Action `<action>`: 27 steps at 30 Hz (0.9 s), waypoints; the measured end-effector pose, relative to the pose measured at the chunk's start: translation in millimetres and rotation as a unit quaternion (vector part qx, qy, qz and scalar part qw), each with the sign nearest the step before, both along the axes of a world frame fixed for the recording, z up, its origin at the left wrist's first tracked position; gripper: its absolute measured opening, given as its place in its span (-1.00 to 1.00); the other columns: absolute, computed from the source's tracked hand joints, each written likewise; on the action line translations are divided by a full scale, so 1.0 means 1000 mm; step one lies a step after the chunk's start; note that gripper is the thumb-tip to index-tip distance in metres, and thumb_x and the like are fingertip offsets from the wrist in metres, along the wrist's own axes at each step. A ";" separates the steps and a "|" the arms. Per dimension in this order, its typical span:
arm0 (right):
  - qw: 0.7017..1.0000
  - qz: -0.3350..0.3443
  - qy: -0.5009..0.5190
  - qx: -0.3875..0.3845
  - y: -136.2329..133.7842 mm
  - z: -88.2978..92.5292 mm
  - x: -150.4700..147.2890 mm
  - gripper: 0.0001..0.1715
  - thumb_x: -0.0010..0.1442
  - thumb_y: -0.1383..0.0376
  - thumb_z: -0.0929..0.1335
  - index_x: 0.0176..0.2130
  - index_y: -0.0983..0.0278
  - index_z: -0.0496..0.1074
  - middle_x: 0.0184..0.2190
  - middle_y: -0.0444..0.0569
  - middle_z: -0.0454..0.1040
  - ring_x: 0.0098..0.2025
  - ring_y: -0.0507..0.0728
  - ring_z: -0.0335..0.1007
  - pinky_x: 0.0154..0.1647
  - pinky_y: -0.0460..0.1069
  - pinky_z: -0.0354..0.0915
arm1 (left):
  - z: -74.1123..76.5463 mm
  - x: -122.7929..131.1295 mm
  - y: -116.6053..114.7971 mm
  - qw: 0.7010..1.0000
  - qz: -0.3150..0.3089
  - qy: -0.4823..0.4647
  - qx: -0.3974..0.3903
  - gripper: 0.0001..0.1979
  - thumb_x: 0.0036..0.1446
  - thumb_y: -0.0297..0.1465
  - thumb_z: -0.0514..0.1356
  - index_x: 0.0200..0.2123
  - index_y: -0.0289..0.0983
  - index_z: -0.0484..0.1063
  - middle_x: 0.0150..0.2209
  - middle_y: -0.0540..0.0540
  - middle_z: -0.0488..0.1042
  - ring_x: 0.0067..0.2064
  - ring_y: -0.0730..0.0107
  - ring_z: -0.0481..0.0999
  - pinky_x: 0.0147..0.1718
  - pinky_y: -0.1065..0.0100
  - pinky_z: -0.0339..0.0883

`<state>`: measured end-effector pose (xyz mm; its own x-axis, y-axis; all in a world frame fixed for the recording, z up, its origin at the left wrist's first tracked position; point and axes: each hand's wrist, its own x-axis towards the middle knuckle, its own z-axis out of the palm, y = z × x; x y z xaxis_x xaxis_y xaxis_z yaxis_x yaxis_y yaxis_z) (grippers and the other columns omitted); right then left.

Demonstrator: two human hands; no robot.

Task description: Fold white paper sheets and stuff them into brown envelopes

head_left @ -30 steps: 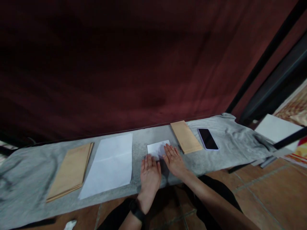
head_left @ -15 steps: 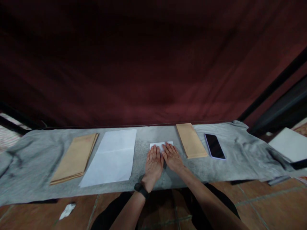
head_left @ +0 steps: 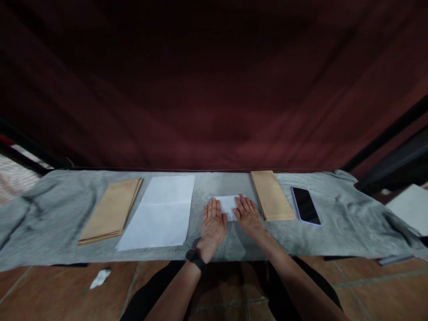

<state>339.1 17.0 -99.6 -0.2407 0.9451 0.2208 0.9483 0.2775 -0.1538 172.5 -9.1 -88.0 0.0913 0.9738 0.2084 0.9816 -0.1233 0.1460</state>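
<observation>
A small folded white paper [head_left: 228, 207] lies flat on the grey cloth in front of me. My left hand [head_left: 213, 224] rests palm down on its left end, fingers stretched out and pointing away from me. On its right end lies my right hand [head_left: 248, 217], also flat with the fingers extended. The paper's middle shows between the two hands; its ends are covered. To the left is a larger white sheet [head_left: 160, 214] with a faint crease across it. Just right of my right hand lies a brown envelope [head_left: 272, 196].
A stack of brown envelopes [head_left: 109, 211] lies at the left on the grey cloth [head_left: 347, 223]. A phone with a purple edge [head_left: 306, 205] is at the right. Dark red fabric [head_left: 214, 111] hangs behind. A white scrap [head_left: 100, 278] is on the tiled floor.
My hands have spread apart over the folded paper, the left to its left end and the right to its right end, baring its middle. The view has shifted slightly.
</observation>
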 end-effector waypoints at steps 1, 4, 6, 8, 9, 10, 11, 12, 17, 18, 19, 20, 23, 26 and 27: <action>1.000 0.000 -0.003 0.000 0.000 0.000 0.001 -0.35 0.47 0.13 0.06 0.39 0.36 0.13 0.40 0.17 0.12 0.43 0.31 0.00 0.38 0.27 0.03 | 0.001 -0.001 -0.001 1.000 0.001 0.002 -0.007 -0.39 0.34 -0.35 -0.10 0.38 -0.51 0.05 0.41 -0.38 0.09 0.45 0.09 0.00 0.37 0.02 0.01; 1.000 0.004 -0.009 0.002 0.000 0.000 0.004 -0.33 0.48 0.12 0.05 0.39 0.40 0.13 0.40 0.20 0.11 0.43 0.32 0.00 0.38 0.26 0.03 | 0.005 -0.003 -0.004 1.000 0.010 0.013 -0.021 -0.41 0.36 -0.34 -0.11 0.37 -0.52 0.08 0.41 -0.36 0.08 0.45 0.10 0.01 0.38 0.06 -0.01; 1.000 0.007 -0.009 0.002 0.000 0.000 0.006 -0.33 0.47 0.12 0.05 0.40 0.41 0.11 0.40 0.20 0.11 0.43 0.32 0.00 0.38 0.27 0.01 | 0.009 -0.004 -0.007 1.000 0.011 0.017 -0.020 -0.41 0.37 -0.33 -0.12 0.37 -0.53 0.09 0.41 -0.37 0.09 0.45 0.09 0.02 0.38 0.07 -0.01; 1.000 0.008 -0.010 0.001 0.000 -0.001 0.007 -0.33 0.47 0.13 0.05 0.40 0.41 0.10 0.40 0.20 0.10 0.43 0.32 0.00 0.38 0.27 -0.01 | 0.012 -0.005 -0.009 1.000 0.007 0.020 -0.013 -0.41 0.38 -0.31 -0.13 0.37 -0.53 0.10 0.40 -0.38 0.10 0.44 0.07 0.03 0.38 0.03 -0.03; 1.000 0.006 -0.011 0.001 0.000 -0.001 0.007 -0.33 0.47 0.13 0.04 0.40 0.41 0.10 0.40 0.20 0.10 0.43 0.32 0.00 0.38 0.27 -0.01 | 0.014 -0.005 -0.009 1.000 0.004 0.022 -0.008 -0.40 0.38 -0.30 -0.12 0.37 -0.52 0.10 0.40 -0.37 0.11 0.44 0.06 0.04 0.39 0.01 -0.05; 1.000 0.004 -0.013 0.001 0.000 -0.002 0.008 -0.32 0.47 0.13 0.04 0.40 0.41 0.10 0.40 0.20 0.10 0.43 0.33 0.00 0.38 0.27 -0.01 | 0.016 -0.006 -0.010 1.000 0.001 0.024 -0.004 -0.40 0.38 -0.29 -0.12 0.37 -0.50 0.11 0.39 -0.36 0.13 0.44 0.06 0.04 0.39 -0.02 -0.08; 1.000 0.004 -0.015 0.003 0.000 -0.002 0.008 -0.32 0.47 0.12 0.03 0.40 0.42 0.10 0.40 0.21 0.10 0.42 0.33 0.02 0.38 0.26 0.00 | 0.017 -0.008 -0.010 1.000 0.001 0.026 -0.001 -0.40 0.38 -0.28 -0.12 0.37 -0.49 0.12 0.39 -0.36 0.14 0.44 0.06 0.03 0.40 -0.04 -0.12; 1.000 0.004 -0.017 0.006 0.000 -0.003 0.009 -0.31 0.47 0.11 0.03 0.39 0.42 0.11 0.40 0.21 0.11 0.41 0.34 0.03 0.37 0.26 0.01 | 0.019 -0.009 -0.010 1.000 0.001 0.029 0.001 -0.40 0.38 -0.27 -0.11 0.36 -0.49 0.12 0.39 -0.35 0.14 0.45 0.06 0.02 0.41 -0.05 -0.16; 0.999 0.016 -0.017 0.032 0.001 -0.002 0.011 -0.31 0.47 0.10 0.02 0.39 0.40 0.11 0.38 0.21 0.17 0.37 0.36 0.12 0.34 0.28 0.04 | 0.027 -0.020 -0.015 0.999 -0.002 0.036 -0.004 -0.38 0.40 -0.20 -0.11 0.34 -0.51 0.18 0.39 -0.37 0.12 0.46 0.04 -0.03 0.42 -0.05 -0.29; 0.999 0.018 -0.020 0.032 0.001 -0.002 0.012 -0.31 0.47 0.10 0.03 0.39 0.41 0.12 0.37 0.22 0.17 0.37 0.36 0.12 0.34 0.27 0.05 | 0.029 -0.022 -0.016 0.999 -0.009 0.037 -0.003 -0.38 0.40 -0.18 -0.12 0.33 -0.49 0.19 0.40 -0.36 0.12 0.46 0.04 -0.05 0.42 -0.06 -0.31; 0.999 0.020 -0.023 0.031 0.001 -0.001 0.012 -0.31 0.47 0.10 0.03 0.39 0.42 0.12 0.37 0.23 0.17 0.36 0.37 0.13 0.34 0.27 0.05 | 0.032 -0.025 -0.017 0.999 -0.019 0.036 -0.001 -0.38 0.40 -0.17 -0.12 0.33 -0.47 0.20 0.40 -0.33 0.12 0.47 0.05 -0.06 0.42 -0.07 -0.33; 0.999 0.020 -0.026 0.029 0.000 -0.001 0.012 -0.30 0.47 0.10 0.03 0.38 0.44 0.13 0.38 0.23 0.17 0.36 0.37 0.13 0.34 0.26 0.05 | 0.035 -0.029 -0.017 0.999 -0.028 0.034 0.003 -0.39 0.40 -0.16 -0.12 0.33 -0.43 0.21 0.41 -0.30 0.11 0.47 0.06 -0.08 0.42 -0.08 -0.34; 0.999 0.016 -0.032 0.029 0.000 -0.003 0.013 -0.30 0.46 0.11 0.04 0.38 0.44 0.14 0.38 0.22 0.16 0.36 0.36 0.12 0.34 0.25 0.05 | 0.047 -0.049 -0.010 1.000 0.000 0.014 0.025 -0.42 0.40 -0.14 -0.10 0.36 -0.29 0.19 0.43 -0.21 0.08 0.48 0.05 -0.11 0.41 -0.15 -0.33; 0.999 0.013 -0.034 0.038 0.001 -0.008 0.014 -0.29 0.45 0.10 0.04 0.38 0.43 0.14 0.38 0.21 0.16 0.37 0.36 0.10 0.35 0.26 0.05 | 0.059 -0.090 -0.001 0.989 0.139 -0.003 0.047 -0.39 0.38 -0.15 -0.07 0.38 -0.33 0.13 0.43 -0.31 0.06 0.47 -0.04 -0.10 0.38 -0.23 -0.25; 0.998 0.013 -0.035 0.041 0.002 -0.010 0.015 -0.29 0.44 0.09 0.04 0.38 0.43 0.14 0.38 0.22 0.17 0.37 0.36 0.10 0.35 0.27 0.05 | 0.063 -0.107 0.001 0.981 0.188 -0.001 0.049 -0.37 0.37 -0.17 -0.05 0.38 -0.38 0.12 0.43 -0.37 0.04 0.47 -0.09 -0.10 0.36 -0.25 -0.22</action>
<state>353.8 18.5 -109.2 -0.2823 0.9179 0.2789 0.9483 0.3109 -0.0633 65.3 -7.9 -25.4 -0.2712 0.9138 0.3025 0.9600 0.2339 0.1541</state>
